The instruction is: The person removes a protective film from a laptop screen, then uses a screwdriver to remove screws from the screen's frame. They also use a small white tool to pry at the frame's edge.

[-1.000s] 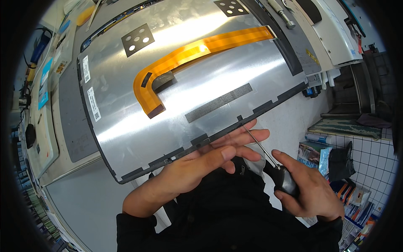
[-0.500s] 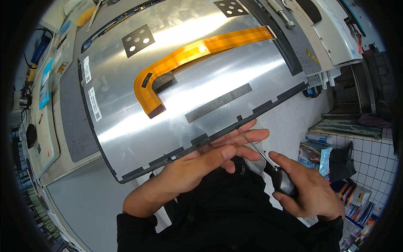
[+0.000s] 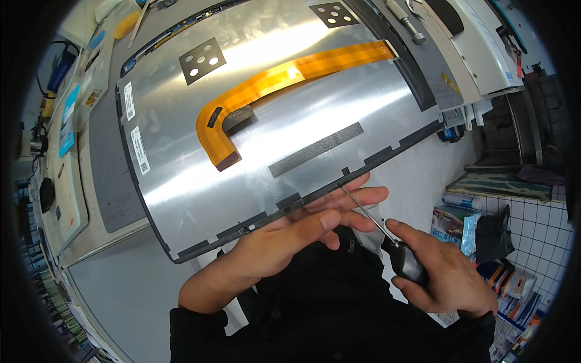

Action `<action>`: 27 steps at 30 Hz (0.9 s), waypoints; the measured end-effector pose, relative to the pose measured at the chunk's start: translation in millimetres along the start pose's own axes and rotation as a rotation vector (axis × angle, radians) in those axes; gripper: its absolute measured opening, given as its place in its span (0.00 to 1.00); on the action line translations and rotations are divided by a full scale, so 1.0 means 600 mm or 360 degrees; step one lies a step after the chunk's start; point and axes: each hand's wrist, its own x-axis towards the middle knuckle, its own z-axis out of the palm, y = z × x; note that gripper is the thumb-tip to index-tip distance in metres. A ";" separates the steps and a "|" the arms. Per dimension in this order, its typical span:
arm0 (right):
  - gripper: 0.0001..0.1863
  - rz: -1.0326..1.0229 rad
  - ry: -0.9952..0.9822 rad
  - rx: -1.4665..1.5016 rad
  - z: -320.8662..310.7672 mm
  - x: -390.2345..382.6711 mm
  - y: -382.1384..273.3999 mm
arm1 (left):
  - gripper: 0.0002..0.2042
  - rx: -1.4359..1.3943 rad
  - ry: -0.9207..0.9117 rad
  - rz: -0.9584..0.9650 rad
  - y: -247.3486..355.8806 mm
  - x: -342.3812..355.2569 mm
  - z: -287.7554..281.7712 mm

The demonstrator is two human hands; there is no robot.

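Presently the silver panel (image 3: 290, 115) fills the bench at twelve o'clock, dark frame still seated, orange ribbon cable (image 3: 284, 78) still attached. My left hand (image 3: 290, 239) braces its near edge, fingers flat. My right hand (image 3: 445, 275), at four o'clock, grips the screwdriver (image 3: 387, 239), tip on the edge: work looks early.

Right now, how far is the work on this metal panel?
Done: the panel lies back side up, and its orange flat cable is free at one end. In hand: the right hand holds a screwdriver with its tip at the panel's near edge, and the left hand rests at that edge. Left: I cannot tell; no removed screws are in view.
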 end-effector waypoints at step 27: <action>0.41 0.0002 -0.0046 -0.0010 0.001 0.005 0.001 | 0.26 -0.0019 -0.0005 0.0001 -0.002 -0.002 0.000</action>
